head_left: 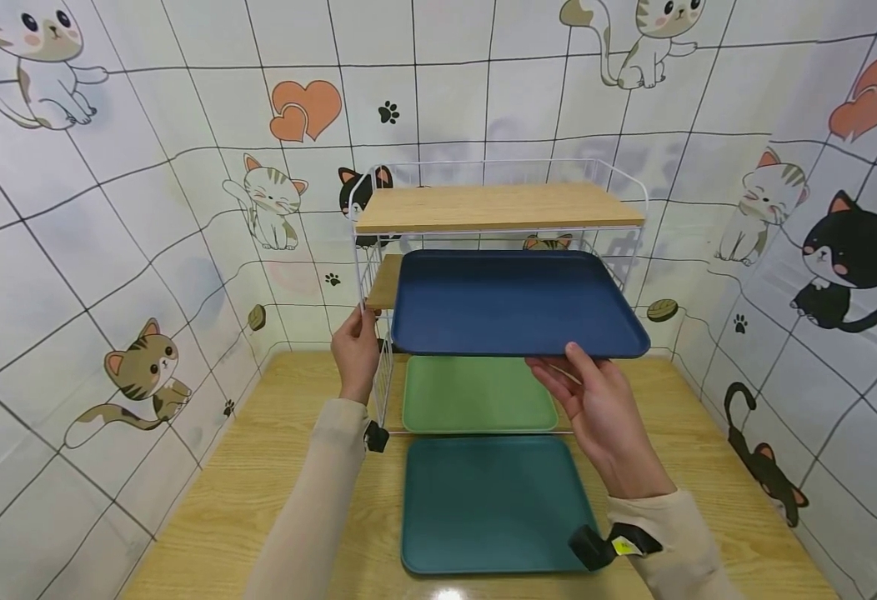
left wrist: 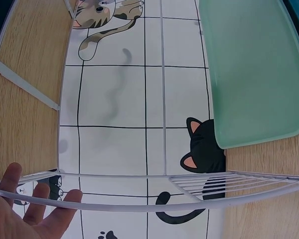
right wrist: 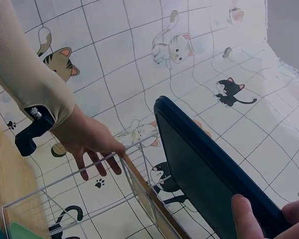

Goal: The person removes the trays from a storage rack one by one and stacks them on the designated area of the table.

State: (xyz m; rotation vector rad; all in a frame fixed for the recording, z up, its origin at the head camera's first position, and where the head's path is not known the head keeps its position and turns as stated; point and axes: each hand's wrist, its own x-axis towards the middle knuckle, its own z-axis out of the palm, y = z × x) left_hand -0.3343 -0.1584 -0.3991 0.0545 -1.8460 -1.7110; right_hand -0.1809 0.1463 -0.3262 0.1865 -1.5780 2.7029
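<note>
A navy blue tray (head_left: pixel 513 302) is held up in front of the rack's middle level, tilted, with its underside shown in part in the right wrist view. My right hand (head_left: pixel 596 408) grips its front edge, thumb on the top side and fingers underneath. My left hand (head_left: pixel 356 354) holds the left front of the white wire rack (head_left: pixel 383 375) at the wooden middle shelf (head_left: pixel 384 283). In the left wrist view its fingers (left wrist: pixel 67 199) reach past the white front wire. A light green tray (head_left: pixel 479 396) lies on the rack's bottom level.
A teal tray (head_left: pixel 494 504) lies on the wooden tabletop (head_left: pixel 258 483), in front of the rack and below the navy tray. The rack's wooden top shelf (head_left: pixel 498 207) sits above. Tiled sheeting with cartoon cats (head_left: pixel 153 371) surrounds the table on three sides.
</note>
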